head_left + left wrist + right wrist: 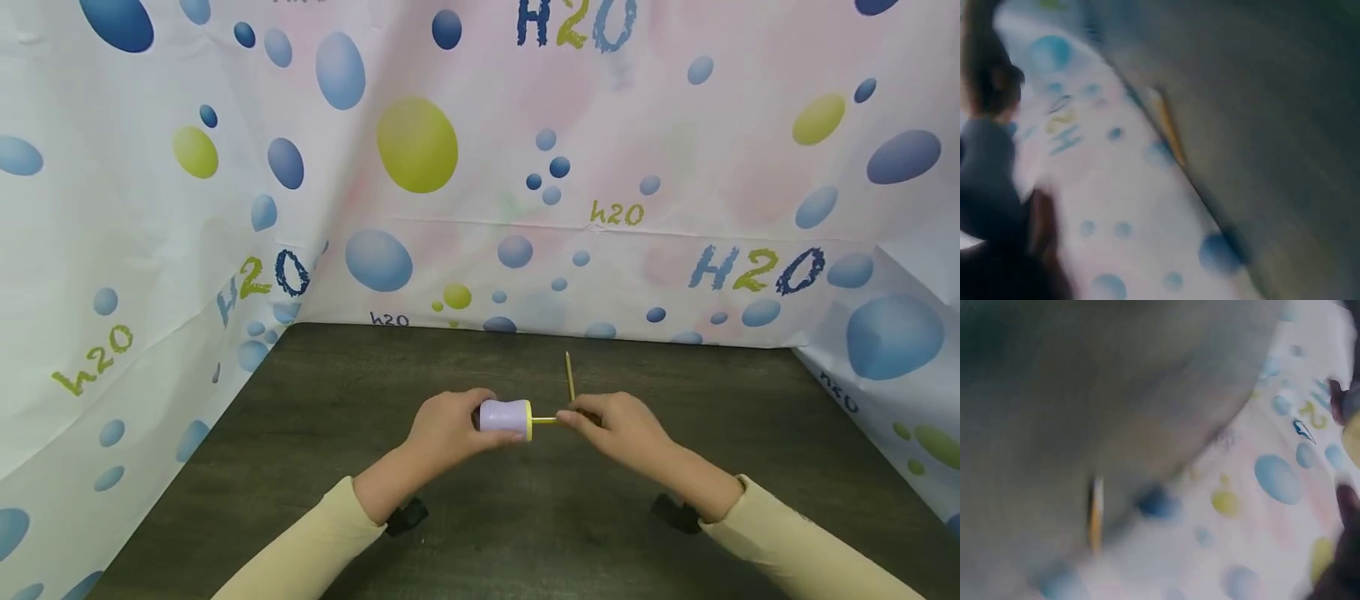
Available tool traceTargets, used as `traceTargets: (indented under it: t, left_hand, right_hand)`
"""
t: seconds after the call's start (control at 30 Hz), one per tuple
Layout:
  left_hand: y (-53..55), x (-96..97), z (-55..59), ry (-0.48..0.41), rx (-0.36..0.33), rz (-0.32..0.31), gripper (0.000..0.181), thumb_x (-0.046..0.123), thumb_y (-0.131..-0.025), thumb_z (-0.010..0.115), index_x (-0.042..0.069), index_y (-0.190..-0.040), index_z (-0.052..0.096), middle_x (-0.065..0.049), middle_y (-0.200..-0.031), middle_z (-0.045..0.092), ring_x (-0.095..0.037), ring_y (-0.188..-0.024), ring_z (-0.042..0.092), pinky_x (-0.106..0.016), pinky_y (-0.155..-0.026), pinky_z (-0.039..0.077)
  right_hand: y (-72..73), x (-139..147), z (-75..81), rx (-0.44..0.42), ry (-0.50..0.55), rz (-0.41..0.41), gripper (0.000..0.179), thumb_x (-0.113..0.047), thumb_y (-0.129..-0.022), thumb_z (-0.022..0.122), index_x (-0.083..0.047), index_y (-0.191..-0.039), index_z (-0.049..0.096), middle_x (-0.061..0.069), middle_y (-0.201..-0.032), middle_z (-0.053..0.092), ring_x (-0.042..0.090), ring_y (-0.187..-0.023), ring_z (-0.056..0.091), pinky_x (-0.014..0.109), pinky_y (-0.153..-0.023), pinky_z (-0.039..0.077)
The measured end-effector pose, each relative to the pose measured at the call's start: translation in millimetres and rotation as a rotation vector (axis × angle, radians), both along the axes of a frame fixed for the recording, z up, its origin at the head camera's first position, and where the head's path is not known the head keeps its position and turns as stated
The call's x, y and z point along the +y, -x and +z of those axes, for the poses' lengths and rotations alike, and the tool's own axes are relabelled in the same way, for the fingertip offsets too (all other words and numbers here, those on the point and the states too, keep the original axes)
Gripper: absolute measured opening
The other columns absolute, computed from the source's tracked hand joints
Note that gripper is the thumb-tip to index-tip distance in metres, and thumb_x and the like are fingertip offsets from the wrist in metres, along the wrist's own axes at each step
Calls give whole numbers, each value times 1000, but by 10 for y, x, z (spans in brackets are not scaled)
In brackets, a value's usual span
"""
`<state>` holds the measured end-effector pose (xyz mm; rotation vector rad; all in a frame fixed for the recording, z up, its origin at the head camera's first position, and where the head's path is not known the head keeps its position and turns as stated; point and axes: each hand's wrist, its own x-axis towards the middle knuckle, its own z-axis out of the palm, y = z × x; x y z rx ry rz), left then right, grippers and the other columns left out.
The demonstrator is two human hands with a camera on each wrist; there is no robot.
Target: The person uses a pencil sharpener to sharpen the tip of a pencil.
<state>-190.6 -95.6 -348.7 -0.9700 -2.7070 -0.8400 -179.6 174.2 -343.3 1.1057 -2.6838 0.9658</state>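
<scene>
A person's left hand (442,433) grips a small lavender container (502,417), its thumb and fingers curled round the sides. The right hand (626,425) pinches a thin yellow stick (543,420) that meets the container's yellow end (528,421). The two hands face each other over the middle of the table (360,375), somewhat nearer its far edge than its near side.

The work looks to be under way: container and stick are already in hand and joined end to end. How deep the stick goes is hidden, so how much is left cannot be told; neither piece has been let go.

The container lies on its side, its waist slightly narrowed, long axis running left to right, about parallel to the table's far edge. Its yellow end points toward the table's right edge, and the stick carries on along the same line to the right fingertips.

Just beyond the right hand, a pencil (570,375) lies on the table, its long axis running from the far edge toward the person. Its near end is hidden in the head view; both wrist views are too blurred to show which end is sharpened.

Pale yellow sleeves (300,542) cover the forearms. Around the dark table hangs a white curtain (480,200) with blue and green drops and "H2O" lettering.
</scene>
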Motion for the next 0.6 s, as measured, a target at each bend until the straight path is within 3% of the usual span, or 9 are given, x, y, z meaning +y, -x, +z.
traceTargets:
  t: [0.07, 0.13, 0.17, 0.23, 0.3, 0.4, 0.5, 0.6]
  left_hand:
    - [21, -1, 46, -98, -419, 45, 47, 47, -89, 76, 2, -104, 75, -12, -80, 75, -9, -55, 61, -22, -53, 45]
    - [64, -23, 91, -184, -716, 38, 47, 46, -96, 68, -1, -101, 75, -12, -77, 74, -9, -52, 61, -24, -53, 47]
    - [80, -40, 113, -209, -814, 18, 48, 46, -98, 65, -1, -100, 75, -11, -73, 73, -10, -49, 61, -25, -52, 47]
    - [100, -70, 145, -212, -919, -28, 52, 48, -99, 61, -2, -96, 75, -7, -67, 72, -8, -46, 59, -23, -51, 45]
    - [99, -83, 157, -208, -952, -50, 53, 49, -99, 61, -1, -97, 75, 1, -64, 70, -7, -45, 58, -22, -50, 44]
    - [71, -60, 143, -180, -899, -31, 49, 47, -97, 65, 0, -94, 76, -9, -66, 72, -7, -44, 57, -22, -49, 44]
    - [30, -18, 110, -175, -783, 28, 41, 41, -95, 71, 0, -96, 76, -17, -73, 73, -15, -45, 60, -27, -50, 49]
    - [-10, 20, 59, -189, -652, 92, 39, 35, -90, 78, -1, -103, 74, -15, -78, 71, -23, -51, 63, -30, -52, 52]
  right_hand:
    - [-24, -22, -6, 549, -73, -55, 53, -50, -107, 45, -10, -91, 75, -8, -66, 60, 4, -53, 48, 19, -48, 39]
    - [-13, -42, -4, 981, -69, -60, 47, -43, -108, 47, -10, -88, 73, -4, -67, 59, 7, -52, 47, 20, -45, 38]
    - [-1, -51, 5, 1109, -55, -38, 43, -39, -109, 49, -10, -87, 73, -4, -66, 56, 8, -51, 44, 21, -45, 36]
    - [8, -64, 19, 1260, -17, 16, 35, -28, -108, 54, -9, -85, 73, -3, -64, 54, 9, -51, 40, 21, -44, 33]
    - [7, -78, 12, 1340, 14, 55, 33, -22, -107, 56, -8, -82, 73, -3, -62, 54, 9, -51, 38, 20, -43, 31]
    - [-12, -104, -23, 1329, 37, 62, 36, -21, -107, 54, -8, -78, 71, -4, -59, 53, 8, -48, 39, 19, -42, 33]
    - [-25, -119, -88, 1219, 29, 16, 42, -27, -109, 49, -10, -77, 70, -5, -57, 53, 6, -45, 43, 19, -41, 37]
    - [-34, -129, -147, 1051, 31, -45, 49, -36, -110, 45, -13, -76, 71, -7, -58, 58, 5, -44, 48, 18, -40, 37]
